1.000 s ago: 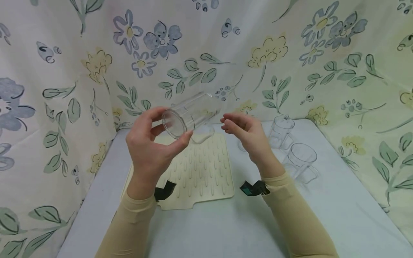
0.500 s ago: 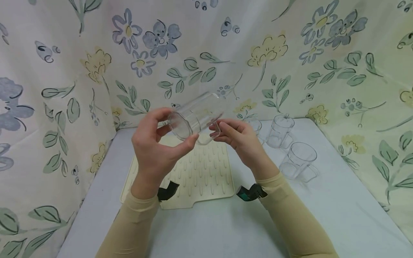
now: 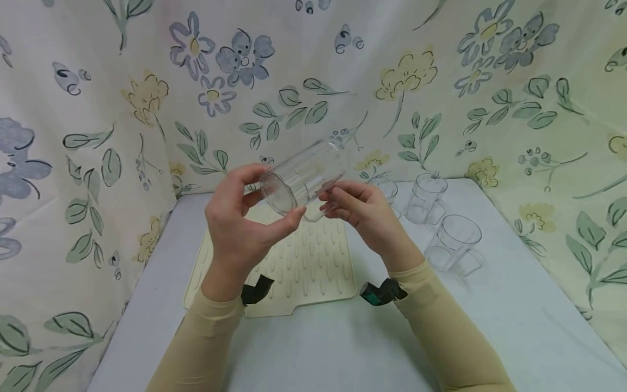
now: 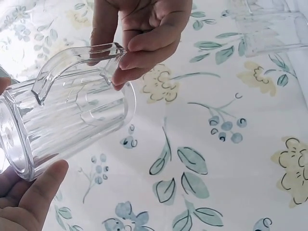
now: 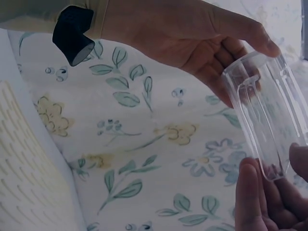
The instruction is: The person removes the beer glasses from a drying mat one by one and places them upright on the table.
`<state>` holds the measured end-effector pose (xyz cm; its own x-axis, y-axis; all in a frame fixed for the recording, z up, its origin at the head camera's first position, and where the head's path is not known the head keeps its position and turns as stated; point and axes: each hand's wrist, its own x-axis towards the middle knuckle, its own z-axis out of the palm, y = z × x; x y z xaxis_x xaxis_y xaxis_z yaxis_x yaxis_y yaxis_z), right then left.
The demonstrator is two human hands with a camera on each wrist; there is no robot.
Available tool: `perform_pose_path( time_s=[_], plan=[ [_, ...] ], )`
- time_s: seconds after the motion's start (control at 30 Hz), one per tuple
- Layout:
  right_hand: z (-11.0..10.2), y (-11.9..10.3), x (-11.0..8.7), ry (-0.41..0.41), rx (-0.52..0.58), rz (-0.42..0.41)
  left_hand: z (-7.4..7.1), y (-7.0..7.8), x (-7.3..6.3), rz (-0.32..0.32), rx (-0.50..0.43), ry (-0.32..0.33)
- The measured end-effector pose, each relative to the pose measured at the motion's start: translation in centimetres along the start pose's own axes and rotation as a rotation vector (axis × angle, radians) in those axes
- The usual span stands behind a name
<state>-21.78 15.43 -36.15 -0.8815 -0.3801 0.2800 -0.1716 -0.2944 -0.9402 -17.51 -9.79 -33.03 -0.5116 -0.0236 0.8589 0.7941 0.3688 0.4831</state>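
Note:
A clear mug (image 3: pixel 311 171) with a handle is held in the air, tilted, its base toward my left hand. That left hand (image 3: pixel 240 223) grips it around the base, thumb below and fingers above. My right hand (image 3: pixel 364 215) pinches the handle from the other side. In the left wrist view, the right-hand fingers (image 4: pixel 144 53) lie at the end of the mug handle (image 4: pixel 67 55) near the rim, and the left thumb (image 4: pixel 48 183) presses the base end. In the right wrist view, the left hand (image 5: pixel 192 43) holds the mug's base end, with the right hand (image 5: pixel 255 207) nearer the camera.
A cream ridged drying mat (image 3: pixel 303 277) lies below the hands on the white table (image 3: pixel 313 348). To the right stand several clear mugs, including a front mug (image 3: pixel 453 242) and one behind it (image 3: pixel 426 198). A floral curtain (image 3: pixel 294 71) hangs behind.
My right hand has come in from the right and taken hold of the mug's handle. The left hand and mug have shifted slightly to the right.

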Motion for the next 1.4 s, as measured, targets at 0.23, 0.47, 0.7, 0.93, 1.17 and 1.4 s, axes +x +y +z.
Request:
perform_pose_path(
  time_s=[0.23, 0.47, 0.7, 0.93, 1.17, 1.4],
  plan=[
    [-0.1, 0.1, 0.0, -0.008, 0.026, 0.024, -0.1, -0.2, 0.0, 0.019, -0.012, -0.034],
    [-0.4, 0.0, -0.1, -0.018, 0.047, 0.053, -0.3, -0.2, 0.2, 0.011, -0.032, -0.069],
    [-0.8, -0.6, -0.3, 0.013, 0.1, 0.077, -0.7, -0.4, 0.4, -0.028, -0.005, -0.154],
    [-1.5, -1.2, -0.3, 0.013, 0.076, 0.037, -1.1, -0.3, 0.6, -0.071, 0.019, -0.228],
    [-1.8, -1.8, -0.6, 0.052, 0.035, 0.04, -1.7, -0.7, 0.7, -0.084, 0.075, -0.289],
    [-2.2, -2.4, -0.8, 0.092, -0.017, 0.009, -3.0, -1.4, 1.1, -0.102, 0.065, -0.228]
  ],
)
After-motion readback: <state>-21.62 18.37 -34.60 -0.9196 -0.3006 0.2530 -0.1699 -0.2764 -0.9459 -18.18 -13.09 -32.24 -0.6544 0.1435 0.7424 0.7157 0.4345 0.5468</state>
